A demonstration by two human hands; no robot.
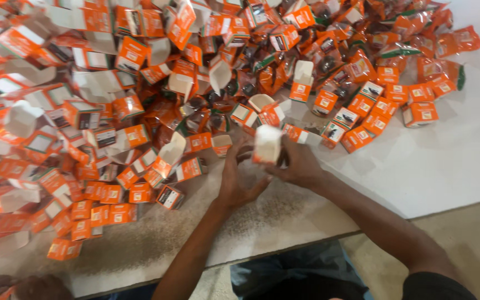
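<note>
Holding a small orange-and-white carton (pixel 266 144) up just above the white table (pixel 440 166), I have my right hand (pixel 298 164) closed around its right side, fingers clamped on the card. My left hand (pixel 237 178) sits just beside it with the fingers spread and half curled; the fingertips reach toward the carton's lower left edge, but the blur keeps me from telling whether they touch it. The carton looks upright with its pale top flap raised, though it is too smeared to say whether anything is inside.

Judging by what lies around me, most of the work is still ahead. A big heap of open cartons (pixel 101 94) with flaps standing up covers the left and middle of the table, and a pile of orange sachets (pixel 412 33) lies at the far right. Only a small cluster of closed boxes (pixel 373 108) sits near the right of the heap, well apart from my hands, with more flat-lying boxes (pixel 93 214) at the near left edge. At the lower left corner another person's hand (pixel 37 288) shows.
</note>
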